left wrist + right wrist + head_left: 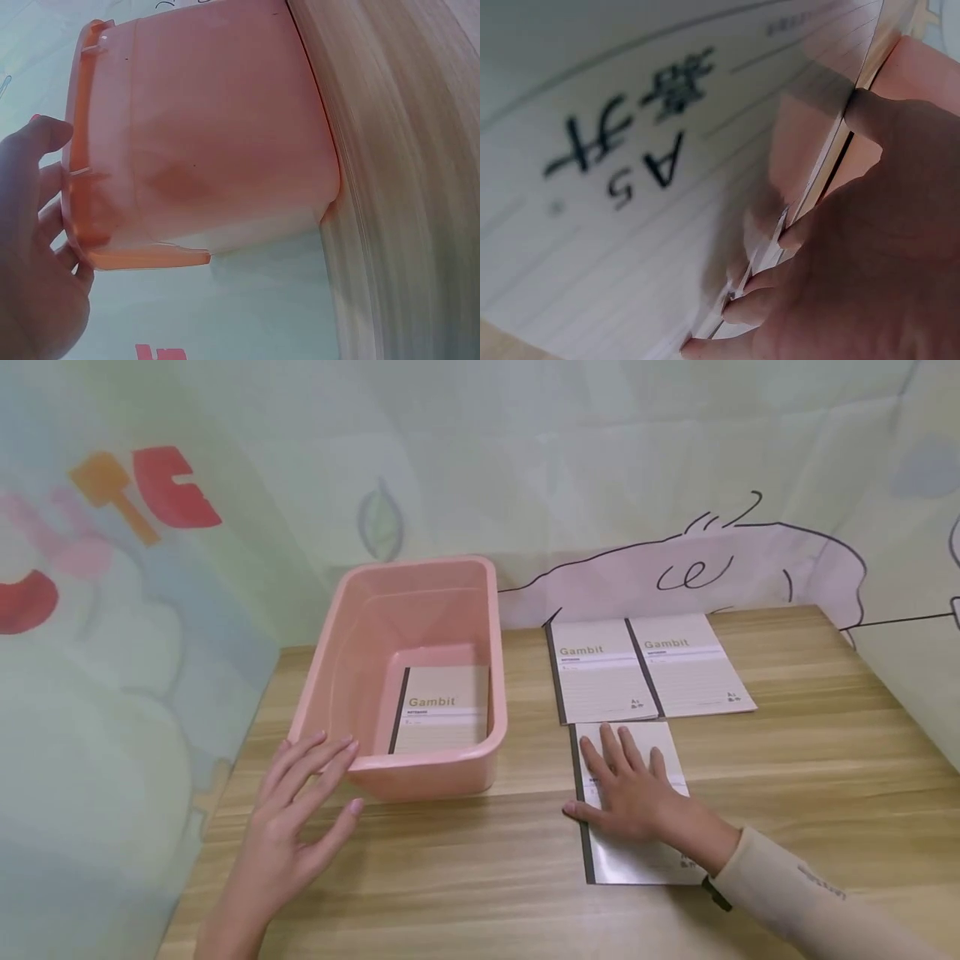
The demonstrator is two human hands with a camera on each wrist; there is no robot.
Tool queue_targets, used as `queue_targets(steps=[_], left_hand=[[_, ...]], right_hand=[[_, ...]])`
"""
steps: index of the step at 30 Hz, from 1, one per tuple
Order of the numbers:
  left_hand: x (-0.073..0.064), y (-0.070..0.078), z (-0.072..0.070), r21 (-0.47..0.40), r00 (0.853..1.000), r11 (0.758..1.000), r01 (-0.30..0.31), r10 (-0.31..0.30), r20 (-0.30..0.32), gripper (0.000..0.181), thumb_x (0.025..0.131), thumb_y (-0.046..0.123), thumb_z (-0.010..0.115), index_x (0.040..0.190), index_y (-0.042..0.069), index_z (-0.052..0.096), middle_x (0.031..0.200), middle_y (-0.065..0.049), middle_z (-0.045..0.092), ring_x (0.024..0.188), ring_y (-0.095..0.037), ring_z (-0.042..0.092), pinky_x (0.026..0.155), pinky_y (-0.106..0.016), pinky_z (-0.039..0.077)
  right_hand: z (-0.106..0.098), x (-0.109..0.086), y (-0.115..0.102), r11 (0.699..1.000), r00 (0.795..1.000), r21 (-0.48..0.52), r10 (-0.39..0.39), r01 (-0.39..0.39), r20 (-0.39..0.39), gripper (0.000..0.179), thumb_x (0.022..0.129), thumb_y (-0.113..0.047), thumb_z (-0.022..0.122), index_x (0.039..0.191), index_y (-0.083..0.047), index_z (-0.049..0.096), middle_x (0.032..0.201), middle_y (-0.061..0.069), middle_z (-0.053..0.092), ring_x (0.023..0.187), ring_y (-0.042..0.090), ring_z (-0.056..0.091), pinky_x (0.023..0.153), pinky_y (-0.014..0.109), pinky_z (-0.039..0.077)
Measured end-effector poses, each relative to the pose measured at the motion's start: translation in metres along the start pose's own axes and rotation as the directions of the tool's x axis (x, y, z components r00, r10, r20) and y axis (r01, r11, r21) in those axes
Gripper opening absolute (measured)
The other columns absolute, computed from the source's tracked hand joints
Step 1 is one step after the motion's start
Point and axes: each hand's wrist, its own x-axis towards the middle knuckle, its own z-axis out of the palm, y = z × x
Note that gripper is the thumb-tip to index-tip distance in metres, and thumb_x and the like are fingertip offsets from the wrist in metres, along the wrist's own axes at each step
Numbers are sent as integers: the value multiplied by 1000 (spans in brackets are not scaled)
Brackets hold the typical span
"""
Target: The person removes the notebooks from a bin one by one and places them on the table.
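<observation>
My left hand (283, 827) rests its fingertips on the near left corner of a pink plastic basin (427, 779), with the thumb held away from it. The left wrist view shows those fingers along the basin's rim (78, 135). Inside the basin a Gambit notebook (444, 727) lies face up on the bottom. My right hand (632, 795) lies flat with spread fingers on another notebook (630, 867), covering most of its title. Close up in the right wrist view, that notebook's white cover (615, 247) shows printed lines and "A5".
Two more Gambit notebooks lie side by side behind the right hand, a left one (600, 689) and a right one (697, 672). The wooden table (450, 877) meets a cartoon-printed curtain (600, 460) at its back and left side.
</observation>
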Motion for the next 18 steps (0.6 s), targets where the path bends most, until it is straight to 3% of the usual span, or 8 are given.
queue_targets(steps=[9,18], left_hand=[[1,0,0,8,1000,1000,12,-12,8,55,107,48,61,134,2,72,138,-14,70,143,-31,51,132,-50,20],[1,2,-1,8,999,1000,27,-27,21,54,107,48,61,136,3,71,140,-12,69,145,-29,50,132,-50,19]], right_hand=[[-10,-2,-9,999,999,-5,-39,39,6,99,99,-68,58,168,-7,25,176,27,8,161,50,6,118,84,10],[5,7,7,998,998,-16,-62,61,-28,103,96,-75,56,169,-11,24,177,22,6,162,47,2,119,82,8]])
